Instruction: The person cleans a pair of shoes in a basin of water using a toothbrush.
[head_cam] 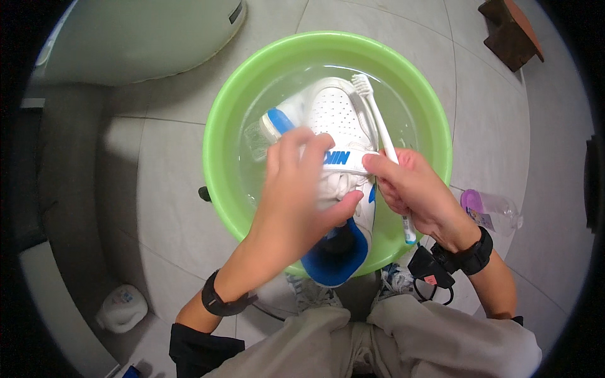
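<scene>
A white Nike sneaker (338,113) with a blue lining rests toe-up across a green plastic basin (227,94), its heel end over the near rim. My right hand (411,184) grips a white toothbrush (384,125), bristles pointing away from me, and its thumb presses the end of the sneaker's strap (352,161). Over the strap's other side lies my left hand (298,189), blurred, fingers spread and thumb near the laces; whether it grips the shoe is unclear. Beneath sits a second white shoe (281,120) with a blue patch, in shallow water.
To the right on the tiled floor lies a clear bottle (496,212) with a purple cap. A white jug (124,308) stands at lower left, and a large pale rounded fixture (142,38) at upper left. A brown stool-like object (513,35) is at upper right.
</scene>
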Motion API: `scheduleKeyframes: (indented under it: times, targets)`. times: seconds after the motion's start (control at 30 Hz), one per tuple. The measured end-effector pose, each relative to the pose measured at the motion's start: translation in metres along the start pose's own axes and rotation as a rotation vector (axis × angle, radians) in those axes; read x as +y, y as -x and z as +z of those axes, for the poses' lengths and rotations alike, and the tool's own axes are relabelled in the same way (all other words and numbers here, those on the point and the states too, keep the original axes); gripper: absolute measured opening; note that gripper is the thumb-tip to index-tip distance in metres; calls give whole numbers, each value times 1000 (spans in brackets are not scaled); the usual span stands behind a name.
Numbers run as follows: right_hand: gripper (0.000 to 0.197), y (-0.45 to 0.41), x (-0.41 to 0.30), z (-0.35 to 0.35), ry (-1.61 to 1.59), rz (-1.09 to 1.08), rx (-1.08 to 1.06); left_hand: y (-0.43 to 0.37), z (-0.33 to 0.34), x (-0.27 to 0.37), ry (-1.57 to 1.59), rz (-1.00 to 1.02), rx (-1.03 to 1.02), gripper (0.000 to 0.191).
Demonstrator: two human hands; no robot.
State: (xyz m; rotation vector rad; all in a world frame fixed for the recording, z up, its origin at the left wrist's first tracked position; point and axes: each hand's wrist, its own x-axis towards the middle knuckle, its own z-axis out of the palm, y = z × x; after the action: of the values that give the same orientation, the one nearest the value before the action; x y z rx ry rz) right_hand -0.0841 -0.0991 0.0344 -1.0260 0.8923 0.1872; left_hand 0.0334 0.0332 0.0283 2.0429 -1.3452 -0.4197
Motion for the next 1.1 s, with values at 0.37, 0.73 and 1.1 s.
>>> scheduleKeyframes:
  times: [0.37, 0.73, 1.1]
  targets:
    - [24, 5, -61, 30, 434, -499, -116, -11, 35, 6, 591, -3, 63, 57]
    - [30, 4, 0, -14, 353, -541, 136, -15, 15, -4, 944, -448, 90, 38]
    - [22, -9, 7, -1, 465, -556, 132, -4, -17, -3, 726, -507, -115, 13]
